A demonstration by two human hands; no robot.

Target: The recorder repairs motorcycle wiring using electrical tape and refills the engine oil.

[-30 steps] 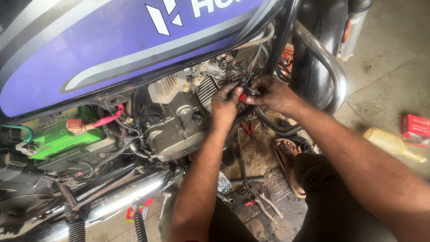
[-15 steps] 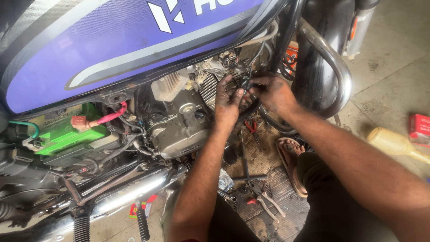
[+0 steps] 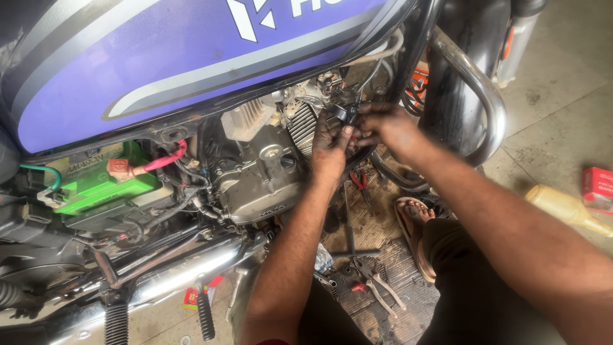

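Note:
A motorcycle with a blue fuel tank (image 3: pixel 191 70) fills the left and top of the head view. Below the tank sits its grey engine (image 3: pixel 262 172) with cooling fins. My left hand (image 3: pixel 331 144) and my right hand (image 3: pixel 386 128) meet at the engine's right end, near the finned cylinder head. Together they pinch a small black part (image 3: pixel 341 114) joined to a black cable. Both sets of fingers are closed on it. What lies under the fingers is hidden.
A green battery (image 3: pixel 96 185) with a red lead sits at left. A chrome exhaust pipe (image 3: pixel 172 275) runs below. A black crash bar (image 3: pixel 479 96) curves at right. Pliers (image 3: pixel 377 284) and other tools lie on the floor by my sandalled foot (image 3: pixel 415 223). A yellowish bottle (image 3: pixel 565 207) and a red box (image 3: pixel 598 185) lie far right.
The view has shifted a little to the right and down. Both hands stay together at the engine's right end, with small finger movements on the black part.

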